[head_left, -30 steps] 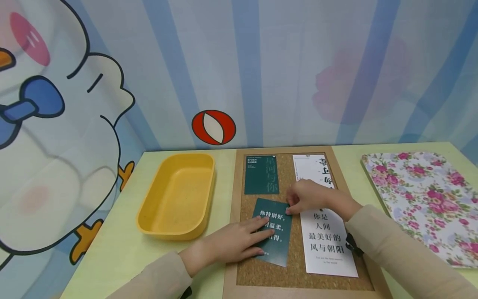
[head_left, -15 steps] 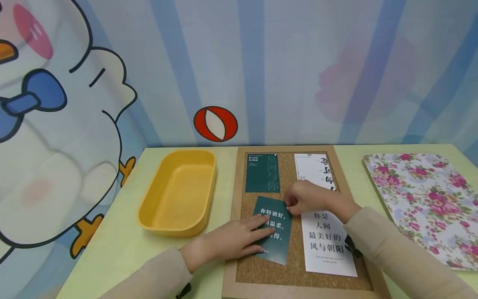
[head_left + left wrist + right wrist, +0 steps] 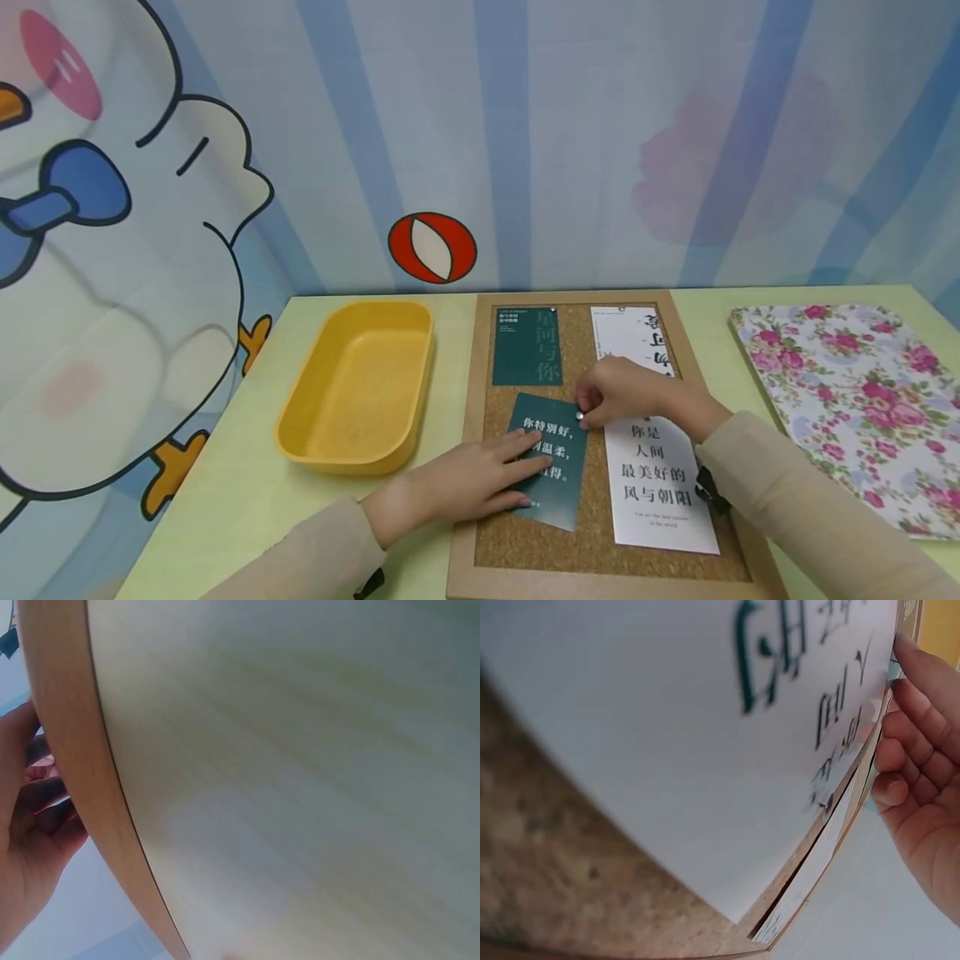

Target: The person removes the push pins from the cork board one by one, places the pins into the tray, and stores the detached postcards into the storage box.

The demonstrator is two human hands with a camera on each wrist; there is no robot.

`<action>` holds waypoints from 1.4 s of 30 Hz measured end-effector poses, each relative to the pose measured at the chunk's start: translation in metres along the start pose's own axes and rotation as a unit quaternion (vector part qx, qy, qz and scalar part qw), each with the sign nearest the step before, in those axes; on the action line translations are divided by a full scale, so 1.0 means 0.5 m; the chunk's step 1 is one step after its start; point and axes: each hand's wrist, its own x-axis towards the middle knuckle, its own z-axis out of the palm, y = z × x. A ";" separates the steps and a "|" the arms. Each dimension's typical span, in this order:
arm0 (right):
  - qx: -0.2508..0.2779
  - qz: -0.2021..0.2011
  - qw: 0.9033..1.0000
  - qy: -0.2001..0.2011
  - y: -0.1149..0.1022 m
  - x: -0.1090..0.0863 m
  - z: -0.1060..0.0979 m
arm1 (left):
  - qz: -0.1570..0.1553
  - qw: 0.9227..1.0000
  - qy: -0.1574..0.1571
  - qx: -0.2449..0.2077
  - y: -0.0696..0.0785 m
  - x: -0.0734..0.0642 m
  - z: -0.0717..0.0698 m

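A dark green card (image 3: 561, 492) with white lettering lies tilted on the framed cork board (image 3: 517, 554). My left hand (image 3: 480, 479) rests on the card's left side, fingers spread. In the left wrist view that hand (image 3: 37, 802) shows beyond the wooden frame edge. At the card's upper right corner, my right hand (image 3: 618, 392) pinches a small silver thumbtack (image 3: 580, 416) between thumb and forefinger. The right wrist view shows this hand (image 3: 930, 750) with its other fingers curled, beside a white card (image 3: 667, 765). The tack's point is hidden.
Another green card (image 3: 527, 346) and a white card (image 3: 622, 329) are tacked along the board's top. A white lettered card (image 3: 660, 492) lies lower right. Left of the board stands a yellow tray (image 3: 360, 400); a floral board (image 3: 847, 400) lies to its right.
My right fingers shift slightly right at the card's corner, and the silver thumbtack comes into sight. The left hand stays on the card.
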 end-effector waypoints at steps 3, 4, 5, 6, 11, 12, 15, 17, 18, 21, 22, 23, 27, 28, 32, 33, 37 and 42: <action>0.007 0.001 1.000 -0.005 -0.002 0.002 -0.001 | 0.000 1.000 0.001 -0.002 0.000 -0.001 -0.002; 0.008 -0.001 1.000 -0.006 -0.003 0.003 -0.001 | -0.001 1.000 0.000 -0.003 0.000 -0.001 -0.002; 0.010 0.000 1.000 -0.009 -0.004 0.005 -0.001 | -0.001 1.000 -0.001 -0.003 0.000 -0.001 -0.003; 0.010 -0.001 1.000 -0.011 -0.004 0.006 0.000 | -0.001 1.000 -0.002 -0.004 0.000 -0.001 -0.003; 0.004 0.001 1.000 -0.017 -0.007 0.010 0.001 | 0.000 1.000 -0.005 -0.007 0.001 0.000 -0.004; 0.001 -0.001 1.000 -0.015 -0.007 0.010 0.002 | 0.000 1.000 -0.004 -0.007 0.001 0.000 -0.004; -0.007 -0.012 1.000 -0.008 -0.008 0.009 0.003 | -0.001 1.000 -0.005 -0.006 0.002 0.000 -0.004; -0.011 -0.021 1.000 -0.001 -0.008 0.008 0.004 | 0.000 1.000 -0.006 -0.004 0.002 -0.001 -0.004; -0.014 -0.025 1.000 0.002 -0.008 0.007 0.004 | 0.000 1.000 -0.006 -0.004 0.002 -0.001 -0.004; -0.018 -0.032 0.999 0.007 -0.008 0.007 0.004 | -0.001 1.000 -0.008 -0.006 0.001 0.000 -0.004; -0.020 -0.034 0.999 0.009 -0.008 0.007 0.005 | -0.001 1.000 -0.008 -0.006 0.001 0.000 -0.004; -0.021 -0.035 0.999 0.010 -0.008 0.007 0.005 | -0.002 1.000 -0.008 -0.005 0.001 0.000 -0.004; -0.025 -0.038 0.999 0.010 -0.007 0.008 0.007 | 0.000 1.000 -0.006 -0.001 0.002 0.000 -0.004; -0.025 -0.039 0.999 0.009 -0.006 0.007 0.007 | 0.001 1.000 -0.005 0.000 0.001 0.000 -0.004; -0.023 -0.034 0.999 0.007 -0.004 0.006 0.006 | 0.003 1.000 -0.003 0.002 0.001 0.000 -0.004; -0.025 -0.031 0.999 0.008 -0.003 0.006 0.006 | 0.003 1.000 -0.004 0.002 0.001 0.000 -0.004; -0.041 -0.020 0.999 0.010 0.001 0.004 0.006 | 0.001 1.000 -0.008 -0.004 0.001 0.001 -0.006; -0.055 -0.030 0.998 -0.003 0.005 0.006 0.009 | 0.005 1.000 -0.006 -0.004 0.000 0.000 -0.006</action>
